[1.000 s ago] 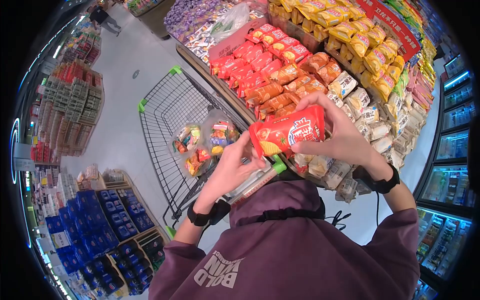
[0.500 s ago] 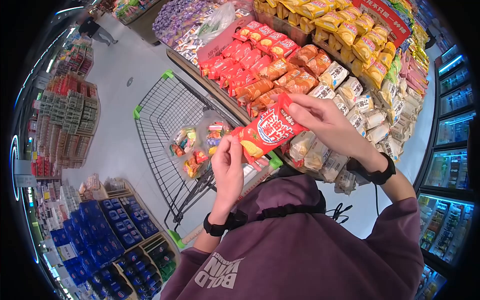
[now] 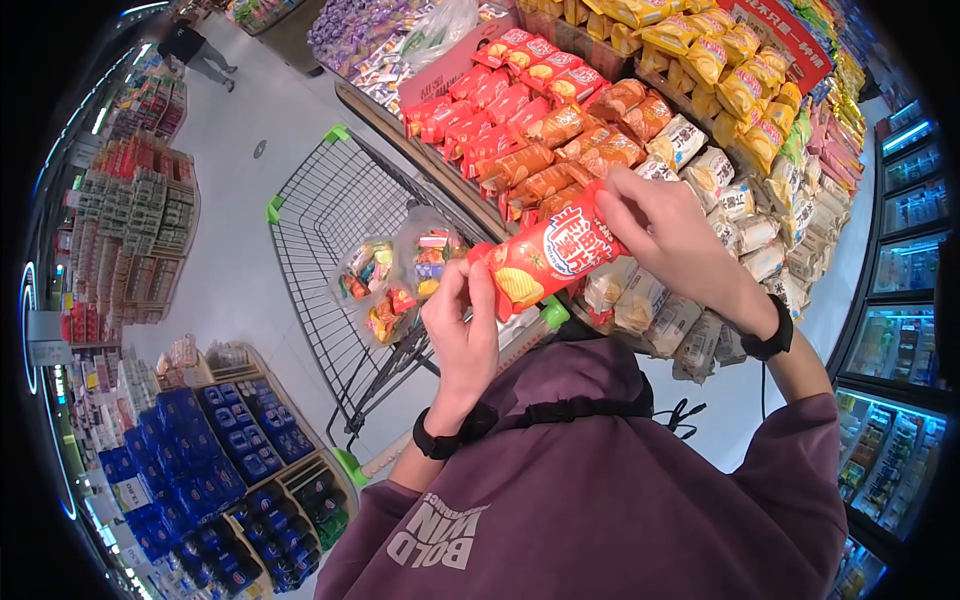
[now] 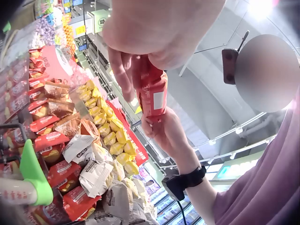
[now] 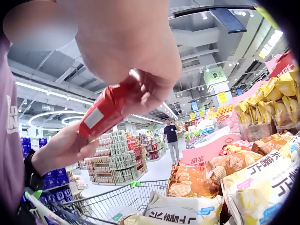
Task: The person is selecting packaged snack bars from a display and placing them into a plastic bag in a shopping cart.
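L grip (image 3: 462, 325) — pinches red snack pkt (image 3: 548, 258), one end | R grip (image 3: 675, 235) — pinches opp. end

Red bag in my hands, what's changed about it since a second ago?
Your right hand shifted from around the red bag's right part, thumb across its front, to pinch the right end, which now tilts up more. Your left hand pinches the left end. Unchanged: the bag stays held up, and the cart still carries its clear bags of snacks.

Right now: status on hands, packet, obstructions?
Left hand, right hand: gripping opposite ends. Red packet: held in the air, front print visible. Nothing seen blocking it.
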A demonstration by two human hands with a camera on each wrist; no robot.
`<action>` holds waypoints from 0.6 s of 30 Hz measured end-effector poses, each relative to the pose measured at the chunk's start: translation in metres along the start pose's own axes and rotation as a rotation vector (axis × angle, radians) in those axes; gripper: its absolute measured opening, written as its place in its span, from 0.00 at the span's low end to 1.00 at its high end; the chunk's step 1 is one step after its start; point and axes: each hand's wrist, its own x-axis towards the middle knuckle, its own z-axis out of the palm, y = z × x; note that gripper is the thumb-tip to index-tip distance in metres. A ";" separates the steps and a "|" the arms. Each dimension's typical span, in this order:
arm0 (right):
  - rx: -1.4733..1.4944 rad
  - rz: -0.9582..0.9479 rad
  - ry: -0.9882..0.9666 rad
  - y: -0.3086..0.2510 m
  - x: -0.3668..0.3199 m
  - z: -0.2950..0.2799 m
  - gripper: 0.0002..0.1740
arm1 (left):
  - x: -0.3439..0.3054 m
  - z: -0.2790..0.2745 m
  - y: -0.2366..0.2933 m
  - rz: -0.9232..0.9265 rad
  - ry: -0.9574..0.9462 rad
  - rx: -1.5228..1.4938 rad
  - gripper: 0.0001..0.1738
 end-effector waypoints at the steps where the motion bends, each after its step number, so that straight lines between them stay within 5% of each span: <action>1: 0.003 -0.037 0.034 0.001 -0.002 0.002 0.11 | 0.000 -0.001 0.003 -0.003 0.019 0.003 0.13; 5: 0.075 -0.050 0.095 -0.004 -0.004 0.003 0.12 | 0.007 -0.001 0.010 0.129 0.045 -0.044 0.11; 14: 0.391 0.158 0.003 0.000 0.000 0.007 0.15 | 0.011 0.009 0.011 -0.356 -0.200 -0.295 0.16; 18: 0.374 0.148 -0.009 0.000 0.000 0.007 0.16 | 0.009 0.006 0.001 -0.250 -0.212 -0.315 0.17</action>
